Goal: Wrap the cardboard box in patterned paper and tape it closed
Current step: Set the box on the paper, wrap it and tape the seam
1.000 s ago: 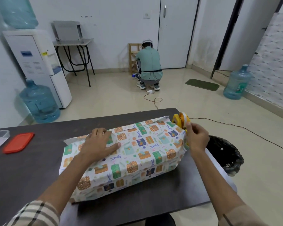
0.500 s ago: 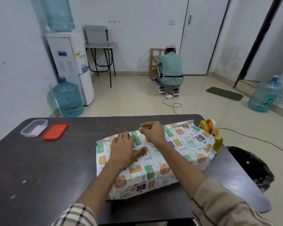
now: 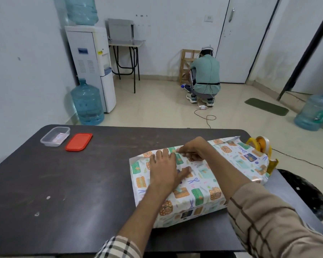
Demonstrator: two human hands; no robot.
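The box (image 3: 199, 183) lies on the dark table (image 3: 63, 183), covered in white paper printed with gifts and scissors. My left hand (image 3: 166, 172) lies flat on top, fingers spread, holding the paper down. Just behind it, my right hand (image 3: 193, 148) sits at the paper's overlapping edge with its fingertips bunched together, pinching what looks like a short strip of clear tape against the seam; the strip itself is barely visible. A yellow tape dispenser (image 3: 262, 148) stands at the box's far right end, apart from both hands.
A clear plastic tub (image 3: 54, 135) and its red lid (image 3: 78, 142) lie at the table's far left. A black bin (image 3: 306, 194) stands beside the table's right edge. A person (image 3: 205, 77) crouches on the floor near the door, with a water dispenser (image 3: 90, 66) and bottles around.
My right hand left the tape dispenser and came across to the paper seam beside my left hand. My head turned left, so the box now sits further right in view.
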